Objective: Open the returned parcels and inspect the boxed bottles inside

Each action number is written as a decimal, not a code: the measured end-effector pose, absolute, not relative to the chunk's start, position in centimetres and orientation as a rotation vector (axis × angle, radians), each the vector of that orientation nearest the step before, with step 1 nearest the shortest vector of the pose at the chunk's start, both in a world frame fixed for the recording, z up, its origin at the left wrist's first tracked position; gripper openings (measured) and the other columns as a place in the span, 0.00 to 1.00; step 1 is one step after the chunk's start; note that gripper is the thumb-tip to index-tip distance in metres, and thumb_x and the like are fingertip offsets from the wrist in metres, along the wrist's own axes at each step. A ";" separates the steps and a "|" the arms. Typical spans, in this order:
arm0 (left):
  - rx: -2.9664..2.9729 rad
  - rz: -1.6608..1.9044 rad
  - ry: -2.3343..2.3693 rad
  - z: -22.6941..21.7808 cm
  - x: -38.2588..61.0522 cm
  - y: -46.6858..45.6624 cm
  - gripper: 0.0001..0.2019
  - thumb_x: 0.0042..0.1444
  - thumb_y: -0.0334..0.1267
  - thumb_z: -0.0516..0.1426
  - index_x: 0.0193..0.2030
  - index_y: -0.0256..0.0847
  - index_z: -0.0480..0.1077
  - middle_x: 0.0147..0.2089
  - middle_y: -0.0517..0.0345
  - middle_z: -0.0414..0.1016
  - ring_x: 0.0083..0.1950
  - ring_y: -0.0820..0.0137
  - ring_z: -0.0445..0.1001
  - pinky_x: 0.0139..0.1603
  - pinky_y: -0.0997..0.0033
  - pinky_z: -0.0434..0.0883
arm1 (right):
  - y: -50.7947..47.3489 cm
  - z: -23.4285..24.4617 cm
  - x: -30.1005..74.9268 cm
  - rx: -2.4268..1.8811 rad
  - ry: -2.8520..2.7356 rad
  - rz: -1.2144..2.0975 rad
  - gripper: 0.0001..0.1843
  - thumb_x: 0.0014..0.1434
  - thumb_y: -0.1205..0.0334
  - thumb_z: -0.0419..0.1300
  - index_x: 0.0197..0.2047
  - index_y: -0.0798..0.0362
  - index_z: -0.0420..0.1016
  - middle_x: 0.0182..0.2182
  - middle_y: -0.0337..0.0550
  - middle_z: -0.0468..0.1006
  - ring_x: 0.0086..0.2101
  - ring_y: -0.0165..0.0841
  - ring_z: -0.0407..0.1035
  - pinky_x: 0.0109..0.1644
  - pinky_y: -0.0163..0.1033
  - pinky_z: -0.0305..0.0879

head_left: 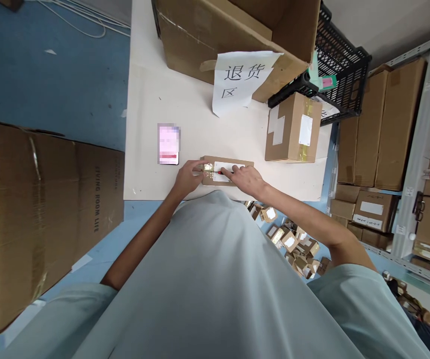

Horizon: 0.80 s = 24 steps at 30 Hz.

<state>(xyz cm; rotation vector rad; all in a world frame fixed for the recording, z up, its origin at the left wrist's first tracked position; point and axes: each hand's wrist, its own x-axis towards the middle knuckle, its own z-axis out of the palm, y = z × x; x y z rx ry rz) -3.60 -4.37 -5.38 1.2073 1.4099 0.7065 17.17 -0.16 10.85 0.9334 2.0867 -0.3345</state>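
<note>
A small flat cardboard box [209,182] with a white label and clear tape at its left end lies near the table's front edge. Against that left end, the thumb and fingers of my left hand [187,178] press and hold the box. My right hand [249,179] is closed on a slim red-and-black box cutter [220,172], its forefinger stretched along the tool. The cutter's thin tip points left at the tape on the box top; whether it has gone into the tape cannot be made out. Most of the handle is hidden under the fingers.
On the white table [143,99] lie a phone [168,144], a taped carton [293,129] and a large open carton [188,40] with a paper sign [237,80]. Behind stands a black crate [344,65]. Parcels [290,242] lie on the floor; a big carton [58,199] stands left, shelves right.
</note>
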 end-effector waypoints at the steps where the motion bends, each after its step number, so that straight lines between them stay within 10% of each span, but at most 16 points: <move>1: 1.206 0.703 1.420 -5.2 -3.6 -4.4 0.24 0.59 0.36 0.64 0.63 0.47 0.82 0.67 0.50 0.80 0.56 0.57 0.86 0.62 0.54 0.82 | -0.2 10.8 18.0 0.942 2.085 -0.330 0.34 0.78 0.75 0.40 0.82 0.52 0.55 0.58 0.63 0.81 0.50 0.48 0.83 0.47 0.47 0.74; 15: 1.086 0.705 1.562 -3.6 -2.2 -4.6 0.24 0.58 0.39 0.66 0.62 0.43 0.81 0.67 0.50 0.83 0.57 0.56 0.85 0.60 0.55 0.83 | -1.6 9.6 34.2 1.135 2.013 -0.348 0.38 0.77 0.75 0.45 0.84 0.43 0.53 0.58 0.59 0.81 0.50 0.45 0.82 0.47 0.43 0.68; 24: 1.066 0.720 1.727 -3.1 -0.2 -4.9 0.24 0.56 0.37 0.64 0.61 0.43 0.82 0.66 0.48 0.83 0.56 0.57 0.85 0.57 0.57 0.84 | -2.5 1.2 40.2 1.364 2.273 -0.614 0.27 0.85 0.56 0.45 0.81 0.39 0.63 0.56 0.50 0.83 0.50 0.42 0.78 0.44 0.40 0.67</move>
